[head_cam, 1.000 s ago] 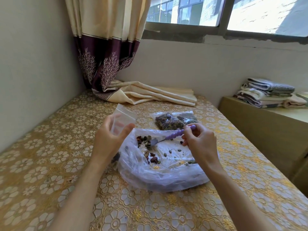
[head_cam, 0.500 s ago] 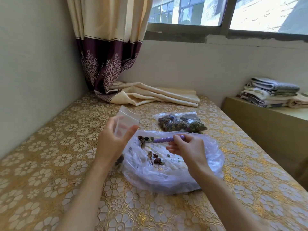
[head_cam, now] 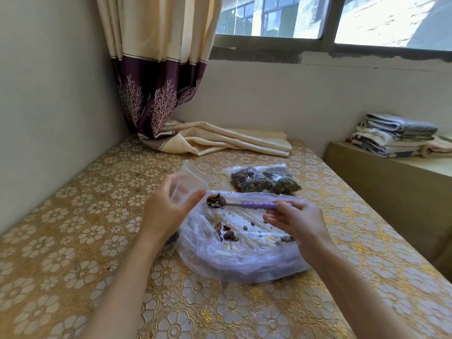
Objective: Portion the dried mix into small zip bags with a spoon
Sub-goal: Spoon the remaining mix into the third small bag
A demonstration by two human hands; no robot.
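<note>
Left hand (head_cam: 168,211): clamped around a small clear plastic zip bag (head_cam: 189,179), held upright with its mouth turned toward the spoon, ready to receive a portion.
Right hand (head_cam: 297,222): pinching the far end of a metal spoon with a ribbed purple handle (head_cam: 247,205), kept level so the load stays in the bowl.
Spoon bowl: heaped with dark dried mix (head_cam: 215,200), just beside the left thumb and the small bag's mouth, apparently not yet inside; motion blur makes this hard to settle.
Large crumpled clear plastic bag (head_cam: 234,260): spread open below and between both hands on the gold floral surface (head_cam: 73,241), placed to catch spills; only scattered pieces left in it.
Two filled clear bags of mix (head_cam: 263,181): set beyond the hands, out of the working area.
Step judged: transferring a spoonful into the small bag.
</note>
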